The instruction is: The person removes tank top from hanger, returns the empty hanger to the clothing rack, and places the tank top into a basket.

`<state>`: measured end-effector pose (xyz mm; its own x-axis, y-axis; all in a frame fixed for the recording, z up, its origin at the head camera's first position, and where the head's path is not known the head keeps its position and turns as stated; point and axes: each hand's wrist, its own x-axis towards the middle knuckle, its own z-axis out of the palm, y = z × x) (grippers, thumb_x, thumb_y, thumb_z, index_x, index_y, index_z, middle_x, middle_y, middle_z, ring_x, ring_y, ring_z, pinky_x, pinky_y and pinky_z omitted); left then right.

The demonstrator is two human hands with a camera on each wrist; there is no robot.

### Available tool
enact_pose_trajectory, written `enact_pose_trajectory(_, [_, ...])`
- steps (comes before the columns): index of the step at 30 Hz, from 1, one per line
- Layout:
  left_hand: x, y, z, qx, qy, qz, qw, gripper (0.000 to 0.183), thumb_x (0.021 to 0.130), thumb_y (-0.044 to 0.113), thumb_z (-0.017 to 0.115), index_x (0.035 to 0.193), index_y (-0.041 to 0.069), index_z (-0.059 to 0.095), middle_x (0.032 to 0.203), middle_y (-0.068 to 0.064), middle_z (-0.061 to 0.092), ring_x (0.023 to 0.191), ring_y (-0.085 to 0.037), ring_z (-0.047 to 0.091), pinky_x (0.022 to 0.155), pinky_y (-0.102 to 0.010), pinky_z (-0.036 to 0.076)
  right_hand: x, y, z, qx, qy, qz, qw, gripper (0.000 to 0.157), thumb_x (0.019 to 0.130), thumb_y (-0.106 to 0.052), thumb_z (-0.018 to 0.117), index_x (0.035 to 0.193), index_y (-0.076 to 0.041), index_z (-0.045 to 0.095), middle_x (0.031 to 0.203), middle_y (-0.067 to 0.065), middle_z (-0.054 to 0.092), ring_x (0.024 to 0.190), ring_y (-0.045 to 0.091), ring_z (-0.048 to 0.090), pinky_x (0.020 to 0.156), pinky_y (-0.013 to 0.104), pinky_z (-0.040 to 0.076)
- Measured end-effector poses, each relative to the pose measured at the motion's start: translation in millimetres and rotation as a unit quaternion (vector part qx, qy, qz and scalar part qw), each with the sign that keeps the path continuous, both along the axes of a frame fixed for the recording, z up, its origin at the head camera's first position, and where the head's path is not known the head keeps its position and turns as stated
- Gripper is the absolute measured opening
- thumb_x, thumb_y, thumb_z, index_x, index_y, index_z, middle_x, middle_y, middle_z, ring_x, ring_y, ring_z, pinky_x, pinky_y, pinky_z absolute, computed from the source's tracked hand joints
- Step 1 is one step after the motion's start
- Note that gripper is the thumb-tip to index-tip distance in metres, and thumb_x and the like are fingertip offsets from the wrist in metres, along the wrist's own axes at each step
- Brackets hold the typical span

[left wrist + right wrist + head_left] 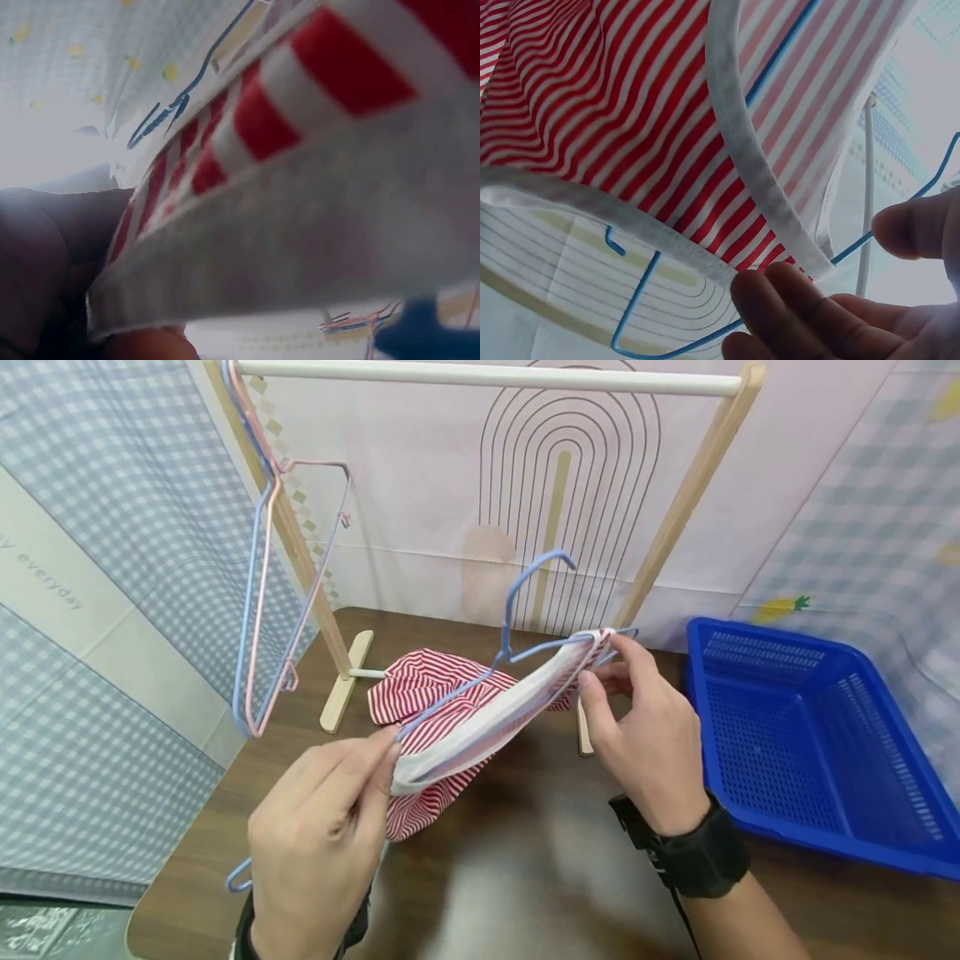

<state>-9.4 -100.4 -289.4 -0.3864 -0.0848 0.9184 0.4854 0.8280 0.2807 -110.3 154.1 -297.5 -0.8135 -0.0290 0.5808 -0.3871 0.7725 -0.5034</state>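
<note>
A red-and-white striped sleeveless top [442, 689] with white trim hangs between my two hands, above the table. A blue wire hanger [506, 631] runs along its trimmed opening, hook upward. My left hand [322, 827] pinches the white trim together with the hanger's left end. At the other end, my right hand [652, 735] holds the narrow shoulder of the top between thumb and fingers. In the right wrist view, the thumb touches the hanger wire and the fingertips [780, 289] lie against the shoulder trim [806, 251]. Striped cloth [262, 120] fills much of the left wrist view.
Behind stands a wooden rack with a white rail [487, 375]. Blue and pink hangers [258, 610] hang at its left end. A blue plastic basket [817, 835] sits at the right. Another bit of blue wire [238, 878] shows beside my left wrist on the brown table [187, 860].
</note>
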Motion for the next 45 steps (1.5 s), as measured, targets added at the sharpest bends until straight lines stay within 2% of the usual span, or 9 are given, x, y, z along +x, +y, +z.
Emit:
enact_pose_trajectory(8, [-1.2, -0.7, -19.3, 0.016, 0.033, -0.052, 0.998, 0.03, 0.101, 0.023, 0.069, 0.086, 0.001, 0.082, 0.075, -0.009, 0.075, 0.062, -0.021, 0.065, 0.061, -0.026, 0.054, 8.7, 6.8, -18.9, 0.019, 0.045, 0.002, 0.999, 0.048, 0.095, -0.024, 0.075, 0.138, -0.004, 0.063, 0.098, 0.014, 0.077, 0.083, 0.027, 0.072, 0.068, 0.045, 0.058])
enact_pose_trajectory(12, [-3.5, -3.6, -29.1, 0.011, 0.02, -0.068, 0.9974, 0.034, 0.102, 0.024, 0.067, 0.083, 0.0, 0.081, 0.074, -0.008, 0.074, 0.06, -0.019, 0.064, 0.058, -0.026, 0.054, 9.7, 9.0, -27.4, 0.034, 0.057, -0.003, 0.998, 0.042, 0.094, -0.022, 0.075, 0.131, -0.003, 0.069, 0.097, 0.015, 0.077, 0.08, 0.027, 0.072, 0.062, 0.042, 0.055])
enact_pose_trajectory(17, [-8.9, -9.9, -43.6, 0.017, 0.012, -0.085, 0.9962, 0.033, 0.101, 0.024, 0.068, 0.082, 0.001, 0.08, 0.073, -0.007, 0.074, 0.061, -0.02, 0.065, 0.059, -0.027, 0.053, 9.0, 12.8, -35.6, 0.044, 0.059, -0.01, 0.997, 0.031, 0.093, -0.018, 0.076, 0.12, -0.003, 0.074, 0.095, 0.015, 0.078, 0.079, 0.028, 0.073, 0.062, 0.044, 0.057])
enact_pose_trajectory(23, [-17.3, -15.8, -57.0, 0.024, 0.025, -0.094, 0.9949, 0.028, 0.099, 0.021, 0.071, 0.081, 0.001, 0.08, 0.072, -0.008, 0.073, 0.062, -0.021, 0.065, 0.062, -0.027, 0.054, 6.4, 15.7, -40.9, 0.054, 0.05, -0.02, 0.997, 0.025, 0.094, -0.014, 0.075, 0.116, -0.002, 0.076, 0.098, 0.016, 0.08, 0.08, 0.03, 0.074, 0.063, 0.046, 0.058])
enact_pose_trajectory(32, [-22.9, -22.6, -62.1, 0.039, 0.019, -0.103, 0.9937, 0.026, 0.097, 0.02, 0.072, 0.081, 0.001, 0.079, 0.074, -0.01, 0.074, 0.064, -0.023, 0.066, 0.07, -0.022, 0.056, -0.1, 30.0, -47.9, 0.052, 0.054, -0.035, 0.997, 0.019, 0.095, -0.01, 0.07, 0.11, -0.002, 0.079, 0.096, 0.017, 0.08, 0.078, 0.032, 0.074, 0.065, 0.049, 0.057])
enact_pose_trajectory(36, [-23.0, -25.5, -61.6, 0.049, 0.018, -0.109, 0.9926, 0.025, 0.095, 0.018, 0.073, 0.08, 0.0, 0.079, 0.073, -0.01, 0.073, 0.064, -0.021, 0.066, 0.07, -0.019, 0.054, -3.8, 39.1, -50.6, 0.047, 0.059, -0.042, 0.996, 0.017, 0.095, -0.01, 0.067, 0.105, -0.002, 0.079, 0.092, 0.016, 0.079, 0.074, 0.032, 0.072, 0.064, 0.048, 0.054])
enact_pose_trajectory(41, [-21.8, -29.8, -63.8, 0.073, 0.009, -0.107, 0.9915, 0.02, 0.092, 0.015, 0.076, 0.08, -0.001, 0.08, 0.073, -0.012, 0.074, 0.066, -0.019, 0.066, 0.077, -0.013, 0.053, -6.8, 48.1, -51.4, 0.038, 0.056, -0.05, 0.996, 0.017, 0.095, -0.009, 0.065, 0.101, -0.002, 0.079, 0.09, 0.016, 0.078, 0.071, 0.032, 0.069, 0.063, 0.047, 0.051])
enact_pose_trajectory(43, [-22.0, -31.0, -65.2, 0.08, 0.01, -0.106, 0.9911, 0.019, 0.09, 0.014, 0.077, 0.079, -0.002, 0.08, 0.072, -0.014, 0.073, 0.066, -0.017, 0.066, 0.075, -0.011, 0.053, -7.2, 51.5, -51.6, 0.037, 0.049, -0.053, 0.997, 0.017, 0.095, -0.01, 0.065, 0.1, -0.002, 0.079, 0.09, 0.016, 0.078, 0.071, 0.032, 0.068, 0.064, 0.045, 0.05])
enact_pose_trajectory(45, [-22.0, -32.3, -66.4, 0.083, 0.01, -0.104, 0.9912, 0.021, 0.091, 0.014, 0.076, 0.079, -0.002, 0.08, 0.071, -0.014, 0.073, 0.065, -0.015, 0.066, 0.073, -0.009, 0.052, -7.1, 54.4, -51.7, 0.032, 0.04, -0.058, 0.997, 0.017, 0.095, -0.01, 0.065, 0.1, -0.003, 0.079, 0.09, 0.016, 0.078, 0.07, 0.031, 0.068, 0.064, 0.038, 0.049])
